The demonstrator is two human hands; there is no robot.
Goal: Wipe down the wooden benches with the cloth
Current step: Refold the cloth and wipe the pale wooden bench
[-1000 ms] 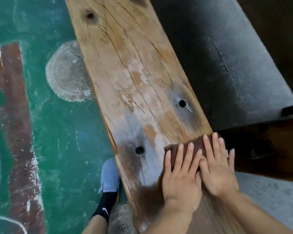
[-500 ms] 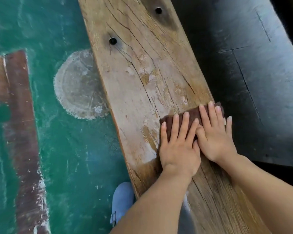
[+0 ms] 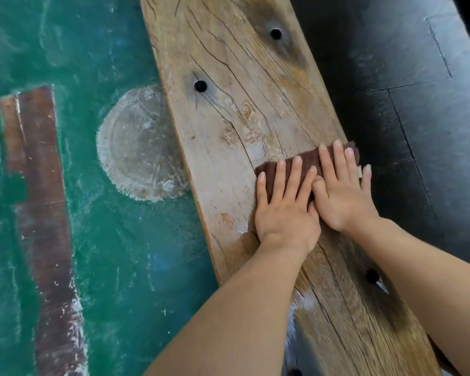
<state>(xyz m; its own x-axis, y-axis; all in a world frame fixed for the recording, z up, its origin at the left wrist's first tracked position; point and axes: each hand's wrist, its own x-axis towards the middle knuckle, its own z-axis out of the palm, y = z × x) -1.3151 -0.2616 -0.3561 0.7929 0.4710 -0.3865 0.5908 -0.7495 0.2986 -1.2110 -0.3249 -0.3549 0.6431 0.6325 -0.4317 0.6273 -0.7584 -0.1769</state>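
A long, cracked, weathered wooden bench (image 3: 228, 77) runs from the top centre to the bottom right. A folded dark brown cloth (image 3: 307, 161) lies across its right half. My left hand (image 3: 285, 213) presses flat on the cloth's left part, fingers spread. Beside it and touching it, my right hand (image 3: 342, 196) presses flat on the right part, near the bench's right edge. Most of the cloth is hidden under both hands.
The bench has dark round holes (image 3: 200, 86) ahead of the hands, and another hole (image 3: 372, 276) sits between my forearms. Left of the bench is a green painted floor (image 3: 92, 267) with a pale round patch (image 3: 139, 147) and a brown strip (image 3: 41, 185). Dark slabs (image 3: 418, 131) lie to the right.
Both hands have pushed the cloth forward along the bench, away from me, past one pair of holes. The foot seen earlier by the bench is out of view.
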